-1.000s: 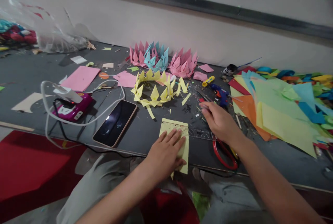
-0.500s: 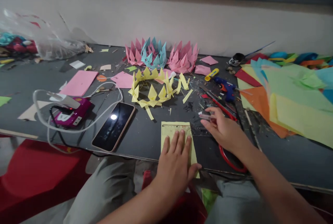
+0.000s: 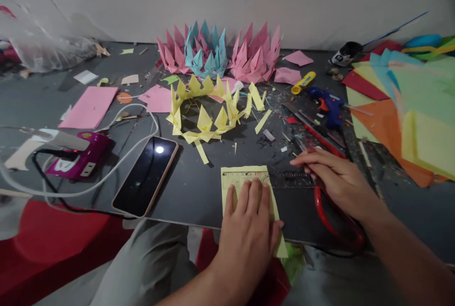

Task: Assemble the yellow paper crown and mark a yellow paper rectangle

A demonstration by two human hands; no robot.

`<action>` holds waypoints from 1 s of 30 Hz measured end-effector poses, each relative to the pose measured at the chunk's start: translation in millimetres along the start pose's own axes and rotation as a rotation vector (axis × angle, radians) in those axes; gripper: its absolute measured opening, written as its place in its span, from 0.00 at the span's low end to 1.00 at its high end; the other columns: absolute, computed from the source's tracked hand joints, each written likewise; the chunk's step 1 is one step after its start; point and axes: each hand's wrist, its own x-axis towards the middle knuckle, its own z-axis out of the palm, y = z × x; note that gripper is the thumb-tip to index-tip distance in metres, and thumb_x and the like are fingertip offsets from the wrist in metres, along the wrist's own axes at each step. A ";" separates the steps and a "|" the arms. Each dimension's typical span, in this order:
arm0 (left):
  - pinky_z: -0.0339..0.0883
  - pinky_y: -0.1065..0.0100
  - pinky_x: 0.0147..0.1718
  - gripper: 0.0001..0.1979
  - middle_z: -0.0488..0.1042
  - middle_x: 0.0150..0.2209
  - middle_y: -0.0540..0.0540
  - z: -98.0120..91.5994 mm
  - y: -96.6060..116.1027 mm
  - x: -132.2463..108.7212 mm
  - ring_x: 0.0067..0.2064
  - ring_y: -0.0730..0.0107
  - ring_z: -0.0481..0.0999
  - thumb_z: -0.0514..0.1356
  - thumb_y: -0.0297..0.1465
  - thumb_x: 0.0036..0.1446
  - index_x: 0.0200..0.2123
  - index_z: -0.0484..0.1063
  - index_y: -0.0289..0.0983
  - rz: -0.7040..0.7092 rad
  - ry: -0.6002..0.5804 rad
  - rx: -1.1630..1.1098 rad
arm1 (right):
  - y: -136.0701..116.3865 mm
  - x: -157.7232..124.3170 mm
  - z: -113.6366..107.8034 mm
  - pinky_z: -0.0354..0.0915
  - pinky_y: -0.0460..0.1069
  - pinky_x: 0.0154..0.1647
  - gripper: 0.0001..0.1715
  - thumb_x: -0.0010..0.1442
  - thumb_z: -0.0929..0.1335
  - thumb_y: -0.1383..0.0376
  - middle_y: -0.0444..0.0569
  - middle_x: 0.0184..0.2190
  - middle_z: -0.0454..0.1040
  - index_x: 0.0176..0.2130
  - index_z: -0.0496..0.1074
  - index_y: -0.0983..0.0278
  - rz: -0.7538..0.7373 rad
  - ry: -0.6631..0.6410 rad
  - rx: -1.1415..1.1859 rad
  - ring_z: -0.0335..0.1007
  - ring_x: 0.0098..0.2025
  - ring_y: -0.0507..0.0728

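Observation:
My left hand (image 3: 247,220) lies flat with its fingers stretched out over a yellow paper piece (image 3: 277,244) and a clear ruler (image 3: 291,179) across the paper's top. The paper's lower end hangs past the table edge. My right hand (image 3: 334,178) is closed above the ruler's right end, fingertips pinched together. A slender clear thing (image 3: 300,142) shows at these fingers; its kind is blurred. Under that hand are red-handled scissors (image 3: 320,211), partly hidden. A small pale eraser-like block (image 3: 269,135) lies beyond the ruler.
A yellow paper crown (image 3: 204,121) stands ahead, with pink (image 3: 256,57) and blue (image 3: 205,52) crowns behind. A phone (image 3: 145,175) and a purple power adapter (image 3: 81,154) with cables lie left. A blue glue gun (image 3: 330,106) and coloured paper sheets (image 3: 426,116) lie right.
The pale block has left my right hand and lies on the table. My right hand has closed near the slender clear thing. My left hand stays on the paper while the view has shifted.

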 end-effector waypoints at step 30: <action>0.60 0.53 0.53 0.23 0.66 0.57 0.46 -3.9 -4.1 1.8 0.55 0.61 0.63 0.43 0.38 0.64 0.57 0.61 0.35 0.012 0.011 -0.040 | 7.8 -6.0 8.3 0.66 0.52 0.42 0.13 0.55 0.68 0.55 0.46 0.38 0.74 0.39 0.65 0.56 -0.103 -0.068 0.047 0.71 0.41 0.57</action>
